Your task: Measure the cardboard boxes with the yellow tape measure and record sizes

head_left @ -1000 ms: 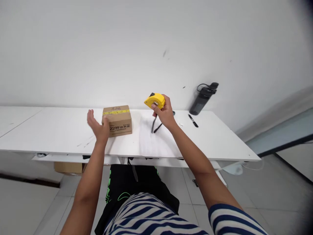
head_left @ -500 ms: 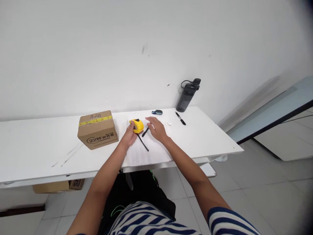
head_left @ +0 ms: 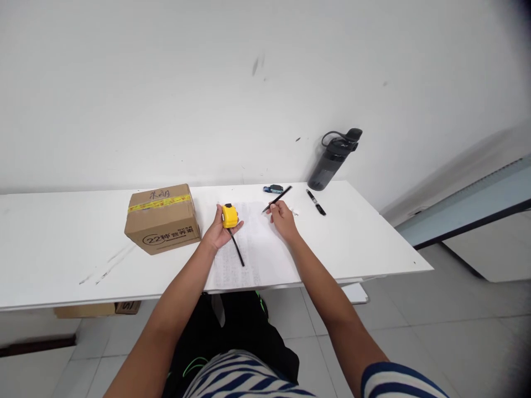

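My left hand (head_left: 216, 231) cups a yellow tape measure (head_left: 229, 215) just above a white sheet of paper (head_left: 249, 249); the tape's black strap (head_left: 236, 250) trails toward me across the sheet. Over the sheet's far right part, my right hand (head_left: 282, 217) pinches a black pen (head_left: 277, 199) that points up and away to the right. A taped cardboard box (head_left: 161, 218) with printed lettering stands on the white table (head_left: 62, 249) just left of my left hand.
At the table's back, a dark water bottle (head_left: 334, 159) leans against the wall, with a black marker (head_left: 316, 202) and a small blue object (head_left: 273, 188) near it. Another cardboard box (head_left: 97, 309) sits under the table on the tiled floor.
The tape measure went from my right hand down to the table and into my left hand. My right hand then picked the black pen up off the paper.
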The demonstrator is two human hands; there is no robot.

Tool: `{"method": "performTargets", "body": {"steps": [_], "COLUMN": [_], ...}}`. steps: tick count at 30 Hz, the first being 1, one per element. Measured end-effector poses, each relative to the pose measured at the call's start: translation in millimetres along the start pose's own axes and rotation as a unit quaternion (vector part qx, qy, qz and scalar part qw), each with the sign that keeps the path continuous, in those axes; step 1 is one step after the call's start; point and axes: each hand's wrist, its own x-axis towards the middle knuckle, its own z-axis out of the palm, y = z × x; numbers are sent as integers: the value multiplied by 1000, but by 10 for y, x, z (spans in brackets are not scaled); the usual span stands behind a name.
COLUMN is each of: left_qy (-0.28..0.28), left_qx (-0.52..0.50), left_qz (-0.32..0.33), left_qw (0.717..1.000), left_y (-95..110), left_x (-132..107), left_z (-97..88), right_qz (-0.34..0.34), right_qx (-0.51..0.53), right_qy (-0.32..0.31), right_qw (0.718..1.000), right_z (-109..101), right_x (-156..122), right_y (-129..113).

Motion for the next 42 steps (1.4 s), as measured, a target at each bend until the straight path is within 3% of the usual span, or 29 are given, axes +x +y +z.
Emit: {"method": "performTargets", "body": {"steps": [4, 7, 10, 15, 20, 25, 42], "left_qy": [-7, -6, 5, 29, 30, 40, 30], "left_qx": [-3, -3, 2, 28, 24, 0, 23], "left_qz": [3, 8, 5, 19, 34, 35, 42], "left_qw": [1000, 1000, 1000, 999, 999, 999, 998], "left_y": [5, 7, -2, -40, -41, -19, -54], "left_x": [5, 11, 30, 80, 81, 57, 100], "left_z": [-7, -12, -15, -21, -24, -6, -56], "right_qz": [70, 106, 105, 88, 23, -13, -17], "right_qx": [268, 347, 360, 297, 136, 23, -2], "right_qy": [-55, -71, -108, -109, -136, -125, -163], "right_qw": [959, 929, 921, 945, 981, 992, 986], "right_z": [80, 105, 86, 126, 167, 201, 219], "right_x": [-64, -80, -91, -154, -208, -234, -269], "right_y": [-58, -136, -179, -172, -130, -93, -40]}}
